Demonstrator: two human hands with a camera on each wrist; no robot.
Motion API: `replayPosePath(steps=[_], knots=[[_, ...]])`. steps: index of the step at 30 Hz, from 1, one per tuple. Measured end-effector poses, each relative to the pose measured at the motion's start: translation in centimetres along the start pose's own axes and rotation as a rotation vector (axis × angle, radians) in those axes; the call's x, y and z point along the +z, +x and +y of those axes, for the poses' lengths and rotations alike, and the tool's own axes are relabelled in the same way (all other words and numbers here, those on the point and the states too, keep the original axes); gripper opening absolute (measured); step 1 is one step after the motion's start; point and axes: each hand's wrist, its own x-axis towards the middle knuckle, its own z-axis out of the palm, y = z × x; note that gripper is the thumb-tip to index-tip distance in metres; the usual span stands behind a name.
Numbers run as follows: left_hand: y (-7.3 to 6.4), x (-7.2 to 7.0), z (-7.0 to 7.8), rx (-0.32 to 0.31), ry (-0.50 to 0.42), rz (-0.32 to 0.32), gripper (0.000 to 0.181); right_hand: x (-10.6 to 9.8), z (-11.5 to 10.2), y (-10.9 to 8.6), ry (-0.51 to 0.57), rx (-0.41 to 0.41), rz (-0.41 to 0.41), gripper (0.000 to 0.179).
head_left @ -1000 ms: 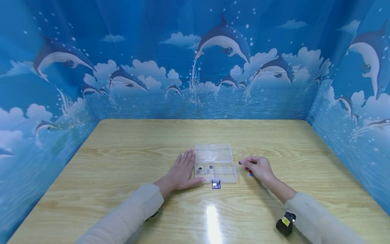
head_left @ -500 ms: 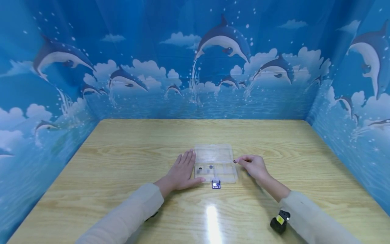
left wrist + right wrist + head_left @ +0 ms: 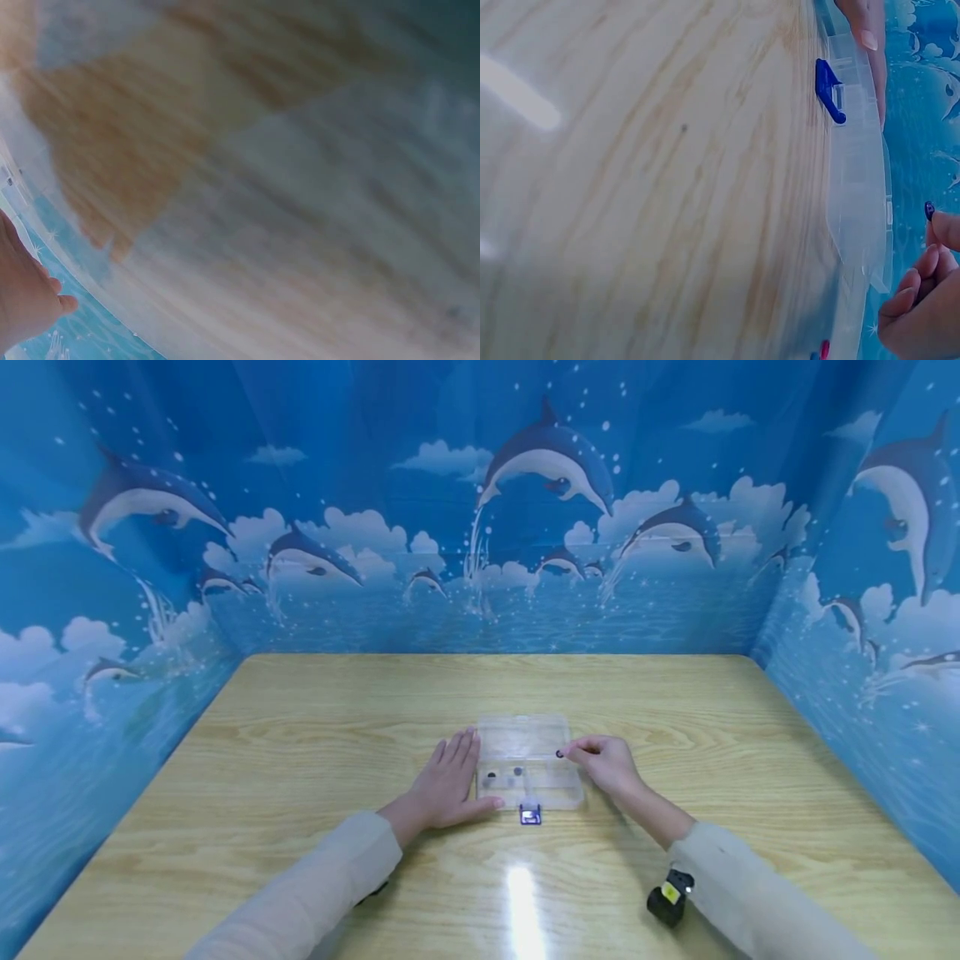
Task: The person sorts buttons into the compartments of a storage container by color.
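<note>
A clear plastic divided box (image 3: pixel 564 799) lies on the table, its lid (image 3: pixel 525 735) folded back and a blue latch (image 3: pixel 530 815) at the front. Two small dark buttons (image 3: pixel 491 775) sit in the back left compartments. My left hand (image 3: pixel 446 783) rests flat along the box's left side, fingers straight, thumb across the front left corner. Thumb and fingertips of my right hand (image 3: pixel 609 766) pinch a small dark button (image 3: pixel 929 211), held over the right end of the box near the hinge. The left hand (image 3: pixel 26 292) shows only partly in the left wrist view.
Low in the right wrist view, a red piece (image 3: pixel 825 349) and a blue piece (image 3: pixel 814 356) lie on the table (image 3: pixel 667 225) to the right of the box. A blue dolphin-print curtain (image 3: pixel 480 485) encloses the table's back and sides.
My right hand has moved left with the pinched button, from beside the loose coloured pieces to over the box's right end. The left hand keeps its place.
</note>
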Motion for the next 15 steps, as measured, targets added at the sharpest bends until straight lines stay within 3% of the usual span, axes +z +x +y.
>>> replayPosePath(steps=[15], knots=[[0.0,-0.1,0.1,-0.012,-0.006,-0.010,0.097,1.4,-0.3,0.8,-0.073,-0.037,-0.098,0.013]])
